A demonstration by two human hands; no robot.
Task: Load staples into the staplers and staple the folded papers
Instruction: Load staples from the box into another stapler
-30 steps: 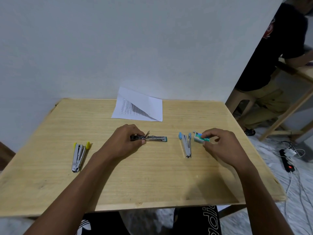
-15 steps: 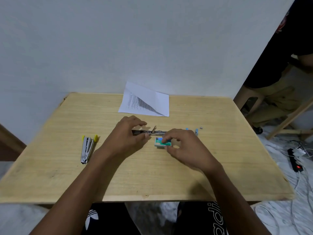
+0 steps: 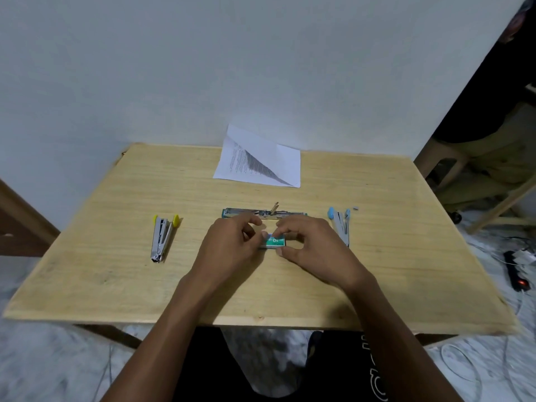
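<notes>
A small teal staple box (image 3: 275,241) lies mid-table, pinched between my left hand (image 3: 232,248) and my right hand (image 3: 313,250). Just behind the hands a green stapler (image 3: 262,213) lies swung open flat, with no hand on it. A yellow-tipped stapler (image 3: 162,236) lies to the left and a blue-tipped stapler (image 3: 340,224) to the right, partly behind my right hand. A folded printed paper (image 3: 261,161) rests at the table's far edge against the wall.
The wooden table (image 3: 116,274) stands against a white wall. A tiny grey bit (image 3: 356,208) lies by the blue stapler. A seated person (image 3: 493,140) is at the right by another wooden frame. A power strip and cables (image 3: 517,271) lie on the floor.
My right hand carried the staple box from the right side to the middle. My left hand let go of the green stapler and came onto the box.
</notes>
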